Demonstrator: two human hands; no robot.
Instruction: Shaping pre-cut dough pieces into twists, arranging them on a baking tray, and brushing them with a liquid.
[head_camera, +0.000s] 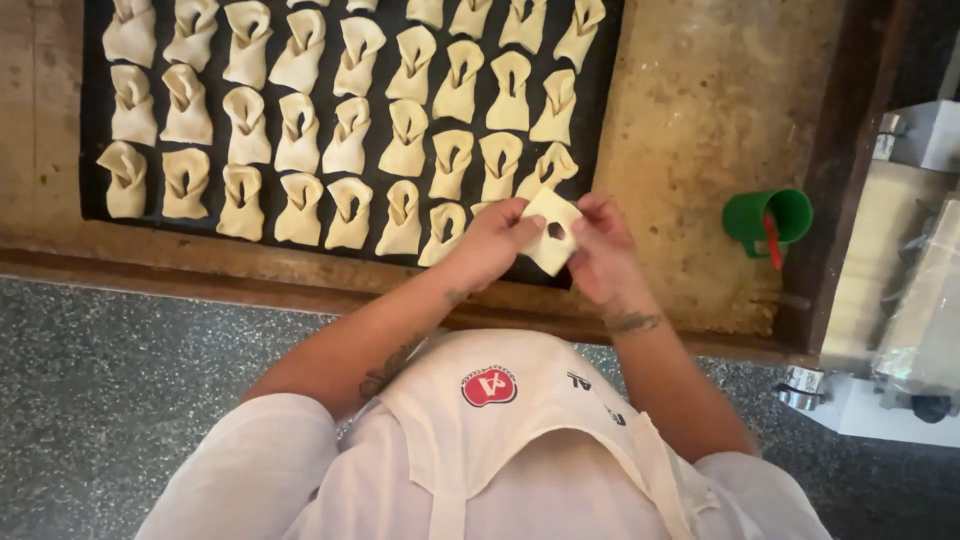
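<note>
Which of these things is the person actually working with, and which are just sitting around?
In use: left hand; right hand; dough square with a dark dab of filling; folded pastries; black tray.

Lying about: green cup; white machine.

We see pale cream folded pastries (300, 130) in rows on a black tray (93, 110) at upper left, over a mottled tan worktop (700, 110). At right stands a green cup (768, 218) holding a red stick (774, 243); below, our white apron (520, 440) bears a red badge, above a speckled grey floor (110, 390).
</note>
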